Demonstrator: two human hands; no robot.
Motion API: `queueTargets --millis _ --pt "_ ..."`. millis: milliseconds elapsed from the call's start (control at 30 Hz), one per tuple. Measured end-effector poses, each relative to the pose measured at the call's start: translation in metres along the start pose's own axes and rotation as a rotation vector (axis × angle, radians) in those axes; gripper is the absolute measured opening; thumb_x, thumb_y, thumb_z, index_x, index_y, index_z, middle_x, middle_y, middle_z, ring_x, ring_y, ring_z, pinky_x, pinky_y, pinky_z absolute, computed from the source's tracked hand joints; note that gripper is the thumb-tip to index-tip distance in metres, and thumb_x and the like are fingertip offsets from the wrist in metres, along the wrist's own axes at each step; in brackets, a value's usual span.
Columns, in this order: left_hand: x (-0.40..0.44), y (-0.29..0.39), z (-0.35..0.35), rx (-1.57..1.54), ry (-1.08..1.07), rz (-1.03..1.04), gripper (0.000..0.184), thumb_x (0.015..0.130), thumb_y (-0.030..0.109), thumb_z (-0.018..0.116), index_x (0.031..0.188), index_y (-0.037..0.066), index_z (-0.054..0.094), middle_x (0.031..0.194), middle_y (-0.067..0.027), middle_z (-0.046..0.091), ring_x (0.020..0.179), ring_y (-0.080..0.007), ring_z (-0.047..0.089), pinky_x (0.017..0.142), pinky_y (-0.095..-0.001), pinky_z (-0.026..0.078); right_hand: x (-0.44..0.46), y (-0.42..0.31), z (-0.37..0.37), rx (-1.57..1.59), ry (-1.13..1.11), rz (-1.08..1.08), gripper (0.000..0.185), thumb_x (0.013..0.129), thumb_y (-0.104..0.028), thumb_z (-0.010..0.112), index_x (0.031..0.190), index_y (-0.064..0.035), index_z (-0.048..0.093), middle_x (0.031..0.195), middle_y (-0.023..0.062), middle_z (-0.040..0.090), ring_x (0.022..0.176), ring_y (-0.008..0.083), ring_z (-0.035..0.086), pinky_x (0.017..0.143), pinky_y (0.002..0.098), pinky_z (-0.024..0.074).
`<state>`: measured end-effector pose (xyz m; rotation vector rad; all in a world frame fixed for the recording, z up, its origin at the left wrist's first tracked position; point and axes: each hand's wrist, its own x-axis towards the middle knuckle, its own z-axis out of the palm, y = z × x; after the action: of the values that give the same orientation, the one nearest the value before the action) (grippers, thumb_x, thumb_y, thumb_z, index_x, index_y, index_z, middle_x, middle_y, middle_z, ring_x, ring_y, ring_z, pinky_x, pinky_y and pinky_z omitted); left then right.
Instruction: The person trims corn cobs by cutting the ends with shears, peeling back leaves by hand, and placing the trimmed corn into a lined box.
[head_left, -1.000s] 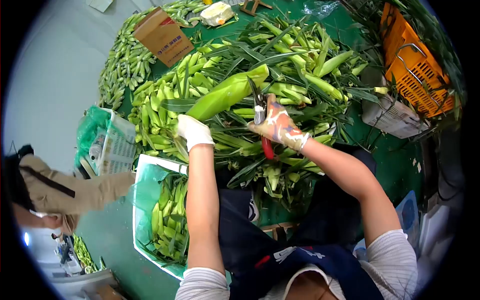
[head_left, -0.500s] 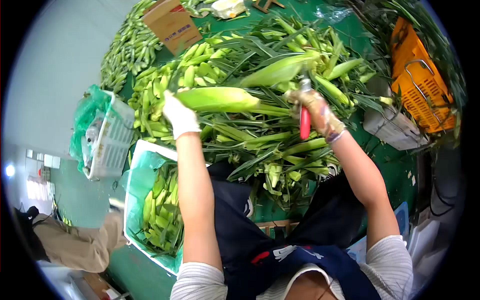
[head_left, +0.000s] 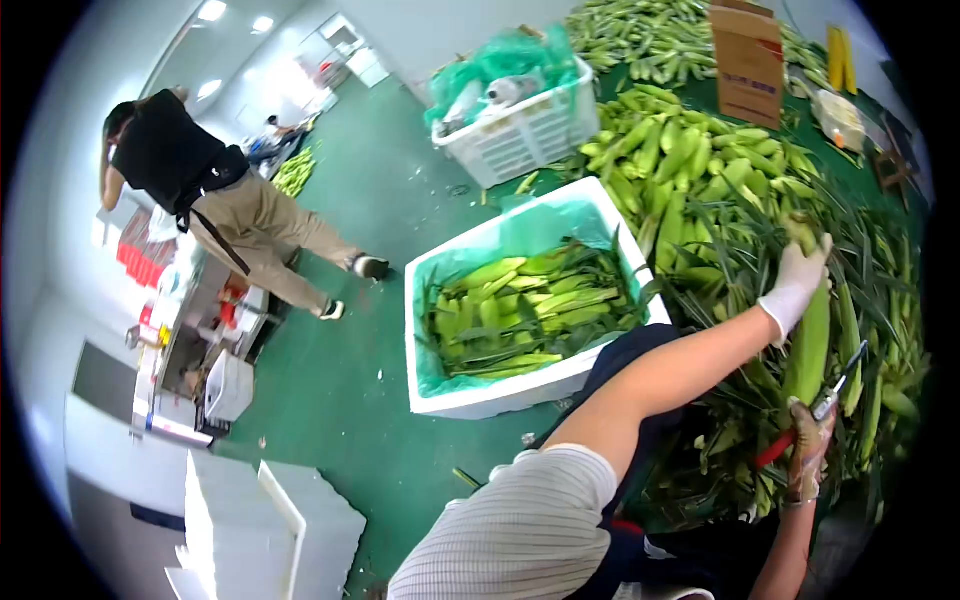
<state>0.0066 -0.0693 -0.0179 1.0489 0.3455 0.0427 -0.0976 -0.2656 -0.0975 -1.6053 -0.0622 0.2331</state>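
A long green ear of corn [head_left: 808, 350] in its husk stands lengthwise between my two hands at the right of the view. My left hand [head_left: 797, 282], in a white glove, is closed round its far end. Lower down, my right hand [head_left: 812, 450], in a stained glove, grips red-handled pruning shears [head_left: 830, 400] and is close against the ear's near end. The shears' metal blades point up and to the right. Around both hands lies a heap of corn ears [head_left: 690, 160] and long leaves.
A white foam box [head_left: 500, 400], lined with green plastic, holds corn ears left of my arm. Behind it stands a white basket [head_left: 520, 145] with green film. A cardboard box [head_left: 747, 65] is beyond the heap. A person [head_left: 215, 185] stands at the left, near foam boards [head_left: 250, 530].
My view has swung left, bringing the foam box to the middle and my hands to the right side. The ear and shears are still held; the ear now points away from me.
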Motion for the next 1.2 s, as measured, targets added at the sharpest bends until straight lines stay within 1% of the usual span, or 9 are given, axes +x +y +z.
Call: queueTargets --millis 67,133,267,333,367,533,867,1100,1200 --pt "0.017 -0.022 -0.001 0.196 0.179 0.307 0.068 0.082 0.035 0.067 0.126 -0.003 0.032 0.108 -0.0184 0.056 0.094 -0.0256 0.059 0.084 -0.0338 0.048 -0.011 -0.030 0.005 0.120 0.070 0.166 0.057 0.078 -0.009 0.068 0.129 -0.0052 0.042 0.098 0.0042 0.058 0.072 0.0146 0.055 0.059 0.0270 0.0474" --pt "-0.032 0.002 -0.002 0.226 -0.074 0.151 0.081 0.074 0.030 0.074 0.131 -0.003 0.027 0.119 -0.0206 0.050 0.112 -0.0275 0.049 0.097 -0.0342 0.039 -0.006 -0.032 0.008 0.175 0.183 0.169 0.063 0.078 -0.013 0.068 0.133 -0.0059 0.039 0.101 0.0061 0.059 0.068 0.0151 0.055 0.055 0.0284 0.0471" --pt "-0.063 -0.009 0.002 0.480 -0.060 0.270 0.074 0.061 0.020 0.080 0.118 -0.002 0.038 0.109 -0.0185 0.054 0.099 -0.0261 0.055 0.084 -0.0375 0.047 0.014 0.011 0.009 -0.410 0.101 0.014 0.074 0.076 -0.025 0.073 0.136 -0.0052 0.035 0.111 0.0118 0.059 0.083 0.0200 0.060 0.069 0.0347 0.0506" --pt "-0.057 -0.002 -0.008 0.527 -0.131 0.291 0.041 0.065 0.013 0.074 0.098 0.000 0.053 0.076 -0.0098 0.058 0.064 -0.0208 0.058 0.059 -0.0338 0.050 -0.014 -0.037 0.041 -0.677 0.051 -0.189 0.071 0.068 -0.026 0.077 0.125 -0.0016 0.044 0.101 0.0147 0.062 0.090 0.0270 0.062 0.080 0.0407 0.0502" --pt "-0.042 -0.010 -0.021 0.545 -0.191 0.249 0.030 0.066 0.011 0.072 0.089 0.001 0.056 0.070 -0.0072 0.058 0.057 -0.0187 0.057 0.055 -0.0327 0.050 -0.014 -0.072 0.042 -0.777 -0.167 0.137 0.088 0.065 -0.035 0.078 0.130 0.0030 0.035 0.112 0.0213 0.058 0.100 0.0354 0.058 0.089 0.0415 0.0454" --pt "-0.044 0.013 -0.046 1.110 -0.284 0.441 0.061 0.063 0.011 0.073 0.117 0.006 0.046 0.096 -0.0147 0.062 0.086 -0.0261 0.061 0.079 -0.0346 0.049 -0.012 -0.071 -0.001 -0.649 -0.331 0.219 0.099 0.063 -0.048 0.073 0.128 0.0129 0.030 0.117 0.0313 0.052 0.107 0.0376 0.054 0.092 0.0362 0.0448" --pt "-0.059 0.014 -0.034 1.469 -0.459 0.167 0.074 0.059 0.008 0.072 0.128 0.005 0.045 0.103 -0.0139 0.064 0.092 -0.0217 0.061 0.085 -0.0293 0.046 0.019 -0.051 -0.023 -0.405 -0.336 0.054 0.085 0.065 -0.042 0.079 0.122 0.0064 0.038 0.106 0.0179 0.055 0.097 0.0226 0.052 0.082 0.0319 0.0440" --pt "-0.059 0.011 -0.038 1.581 -0.619 0.480 0.067 0.058 0.009 0.071 0.121 0.007 0.052 0.110 -0.0158 0.061 0.099 -0.0304 0.061 0.089 -0.0329 0.047 0.008 -0.062 -0.037 -0.493 -0.438 0.008 0.039 0.063 -0.029 0.073 0.084 -0.0023 0.056 0.074 0.0079 0.061 0.064 0.0157 0.055 0.057 0.0312 0.0445" --pt "-0.056 0.015 -0.033 1.622 -0.581 0.556 0.066 0.060 0.003 0.069 0.123 0.004 0.050 0.108 -0.0139 0.062 0.093 -0.0232 0.062 0.083 -0.0288 0.048 -0.002 -0.056 -0.027 0.015 -0.315 0.226 0.016 0.070 -0.014 0.070 0.072 -0.0056 0.057 0.055 -0.0008 0.053 0.046 0.0075 0.049 0.043 0.0233 0.0402"
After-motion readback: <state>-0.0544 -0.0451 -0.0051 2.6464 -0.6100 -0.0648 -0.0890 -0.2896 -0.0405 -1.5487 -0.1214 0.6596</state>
